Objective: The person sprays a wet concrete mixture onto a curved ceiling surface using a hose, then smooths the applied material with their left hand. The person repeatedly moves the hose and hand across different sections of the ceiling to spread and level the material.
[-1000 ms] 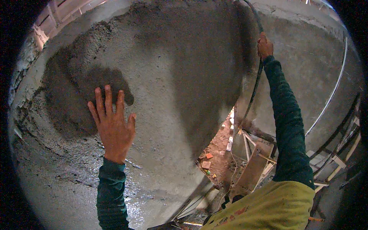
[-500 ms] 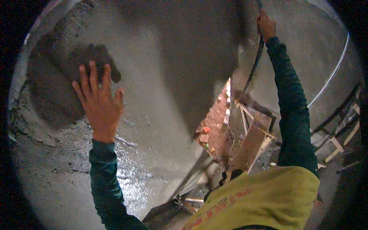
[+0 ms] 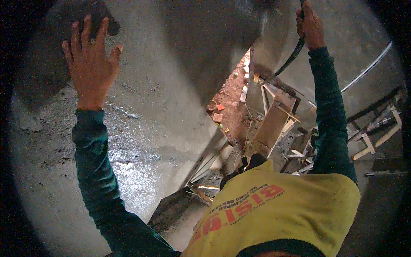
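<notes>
Now view's tipped down; L hand [image 3: 92,64] still spread by dark patch [image 3: 43,55], well L of R edge of wet wall [image 3: 141,85], contact unclear. R hand [image 3: 310,28] still wrapped round hose [image 3: 292,56] just beyond that edge; work's prob. on same spot.

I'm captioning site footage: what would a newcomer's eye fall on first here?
Probably the yellow shirt at the bottom, right of centre. The left hand is spread before a cement-plastered wall at upper left, while the right hand grips a dark hose at upper right. A patch of reddish ground shows just above centre.
</notes>
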